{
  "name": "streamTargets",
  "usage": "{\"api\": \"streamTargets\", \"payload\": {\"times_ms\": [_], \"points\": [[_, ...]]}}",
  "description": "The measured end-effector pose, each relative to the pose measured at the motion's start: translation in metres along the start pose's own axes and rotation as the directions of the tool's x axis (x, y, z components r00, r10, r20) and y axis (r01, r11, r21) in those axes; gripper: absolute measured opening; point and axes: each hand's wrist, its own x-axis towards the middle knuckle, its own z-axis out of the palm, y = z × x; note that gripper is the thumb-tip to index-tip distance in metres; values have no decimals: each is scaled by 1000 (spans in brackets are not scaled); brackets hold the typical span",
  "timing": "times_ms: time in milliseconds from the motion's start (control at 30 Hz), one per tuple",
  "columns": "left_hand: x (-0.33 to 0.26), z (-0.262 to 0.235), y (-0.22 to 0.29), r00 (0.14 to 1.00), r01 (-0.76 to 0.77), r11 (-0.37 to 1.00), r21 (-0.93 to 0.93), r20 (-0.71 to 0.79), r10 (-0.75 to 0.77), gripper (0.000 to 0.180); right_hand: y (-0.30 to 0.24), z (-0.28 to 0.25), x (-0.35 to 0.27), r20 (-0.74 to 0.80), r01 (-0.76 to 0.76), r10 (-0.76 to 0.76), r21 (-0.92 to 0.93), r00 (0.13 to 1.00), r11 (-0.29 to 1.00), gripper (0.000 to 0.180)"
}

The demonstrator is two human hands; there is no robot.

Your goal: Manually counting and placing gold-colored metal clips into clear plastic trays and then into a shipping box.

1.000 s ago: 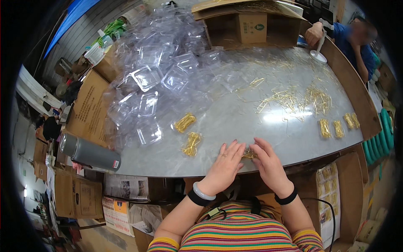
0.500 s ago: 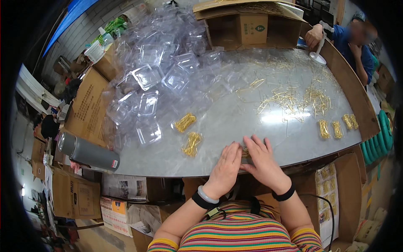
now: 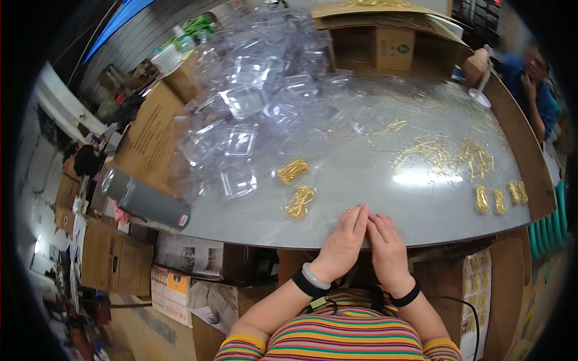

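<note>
My left hand point(image 3: 343, 242) and my right hand point(image 3: 388, 248) are cupped toward each other at the table's near edge, their fingertips almost meeting. Both have fingers pressed together, closed around the small bundle of gold wire hooks seen between them a moment earlier; my hands now hide it. Left of them on the grey tabletop lie two gold bundles, an upper bundle point(image 3: 293, 171) and a lower bundle point(image 3: 300, 202), apart from my fingers. Loose gold wire hooks point(image 3: 428, 155) are scattered farther off to the right.
Clear plastic trays point(image 3: 244, 102) are heaped at the back left. A grey flask point(image 3: 147, 201) lies at the left edge. Several small gold bundles point(image 3: 481, 198) sit near the right cardboard wall point(image 3: 530, 150). An open carton point(image 3: 355, 51) stands behind; a co-worker's hand point(image 3: 475, 66) is at the far right.
My hands have drawn closer together and toward the table's near edge, covering the gold hooks that showed between them. The whole view has shifted, so the table appears farther right.
</note>
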Motion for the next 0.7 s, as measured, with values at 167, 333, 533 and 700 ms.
{"api": "streamTargets", "payload": {"times_ms": [167, 333, 533, 700], "points": [[-24, -46, 2, 977, 59, 989, -136, -194, -85, 48, 8, -4, 0, 2, 33, -33, -14, 999, 999, 39], [-57, -82, -39, 635, 509, 427, -747, -9, -772, 32, 0, -6, 0, -52, -53, 55, 47, 997, 998, 34], [-35, -104, -78, 519, 655, 100, -749, 351, -779, 32, 10, -3, -1, -13, 61, -61, 15, 998, 998, 30], [-30, -107, -77, 571, 625, 129, -770, 338, -748, 24, 16, -6, -1, 2, 82, -82, 5, 997, 997, 32]]}}
